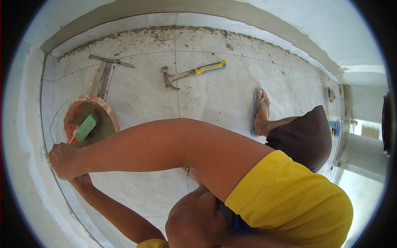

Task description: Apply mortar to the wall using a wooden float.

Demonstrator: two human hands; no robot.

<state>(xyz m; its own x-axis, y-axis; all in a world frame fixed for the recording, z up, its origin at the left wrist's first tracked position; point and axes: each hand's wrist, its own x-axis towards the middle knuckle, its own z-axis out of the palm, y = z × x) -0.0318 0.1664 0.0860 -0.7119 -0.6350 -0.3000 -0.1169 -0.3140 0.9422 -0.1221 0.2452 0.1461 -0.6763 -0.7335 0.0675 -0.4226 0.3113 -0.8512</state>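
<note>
My right hand (64, 160) is closed at the foot of the left wall, beside the bucket. What it grips, if anything, is hidden. Just below and partly behind it is my left hand (83, 180), its fingers hidden by the right hand and forearm. An orange bucket (111, 112), smeared with dried mortar, stands beyond my right wrist. Grey, wet-looking material fills part of it. A flat green piece (86, 127) leans inside, with something red at its lower end. My right forearm covers the bucket's near side.
A claw hammer (194, 73) with a yellow and blue handle lies on the tiled floor (140, 89). Past the bucket lies a dirty T-shaped tool (103, 78). My sandalled foot (261, 109) rests at right. Mortar crumbs (161, 37) line the far wall's base.
</note>
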